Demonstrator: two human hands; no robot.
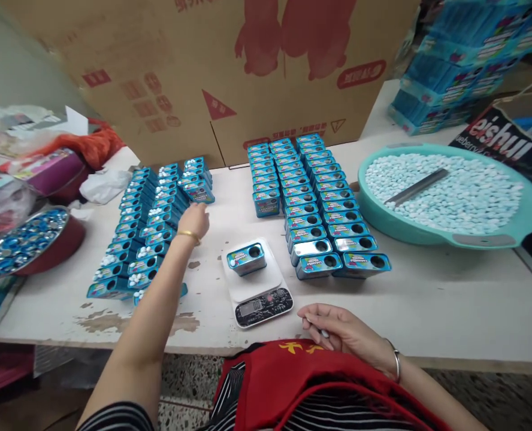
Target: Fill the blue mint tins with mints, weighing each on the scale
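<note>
While the left hand (194,221) reaches away, tin on the scale (247,258): blue, upright, a dark round opening at one end of its top and a small pale piece at the other.
Scale (253,281): white, under that tin, between the two groups of tins, its black panel (265,306) towards the person (the digits are too small for me to read surely).
Left hand: at the near side of the small back cluster of tins (197,179); its fingers are mostly hidden, so I cannot tell how wide they are, or whether they touch.
Right hand (333,326): near the table edge, right of the scale, fingers drawn narrow with small pale pieces (324,333) held at the tips.
Left group of tins (145,233): packed in rows, many with pale pieces lying on top.
Right group of tins (308,206): three columns, dark openings facing up.
Turquoise basin (428,233): right of those columns, full of pale pieces, a grey metal strip (419,187) lying across them.
Red bowl (63,245): far left, heaped with shiny blue things.
Cardboard box (180,72): standing behind both groups.
</note>
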